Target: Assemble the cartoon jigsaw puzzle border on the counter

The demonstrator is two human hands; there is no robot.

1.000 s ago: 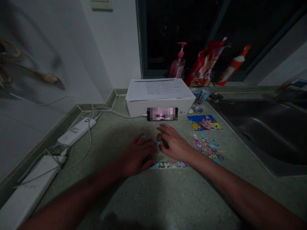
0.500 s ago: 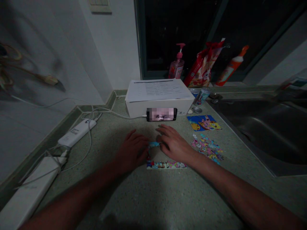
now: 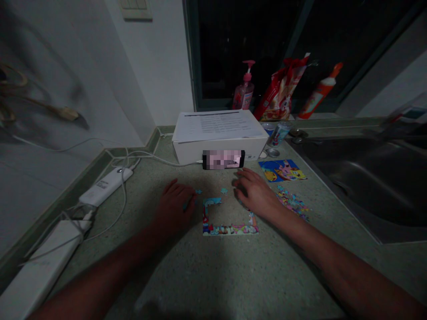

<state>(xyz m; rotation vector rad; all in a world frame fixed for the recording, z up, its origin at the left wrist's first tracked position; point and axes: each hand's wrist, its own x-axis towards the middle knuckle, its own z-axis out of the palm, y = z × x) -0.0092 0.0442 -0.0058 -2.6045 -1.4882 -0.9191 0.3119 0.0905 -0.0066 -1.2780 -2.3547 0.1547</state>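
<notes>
A partial jigsaw frame [image 3: 230, 230] lies flat on the counter, with a joined bottom row, a left side, part of the top edge and a short right stretch. Just left of it rests my left hand [image 3: 175, 205], fingers stretched and apart; a small blue bit shows between thumb and fingers, and I cannot tell whether it is touched. A loose light-blue puzzle piece [image 3: 199, 191] lies by its fingertips, another blue piece [image 3: 224, 190] above the frame. My right hand [image 3: 255, 192] is open beside the frame's upper right, fingers spread, partly hiding the loose piece pile [image 3: 293, 203].
A cartoon picture card [image 3: 283, 170] lies behind the pile. A phone [image 3: 223, 160] leans on a white box [image 3: 220, 149], its cable running left to power strips [image 3: 106, 184]. A can [image 3: 280, 134] stands near the sink [image 3: 363, 186] on the right.
Both hands have drawn apart from the frame's top edge, left hand leftward, right hand rightward and slightly up. Loose blue pieces and the frame's right part now show.
</notes>
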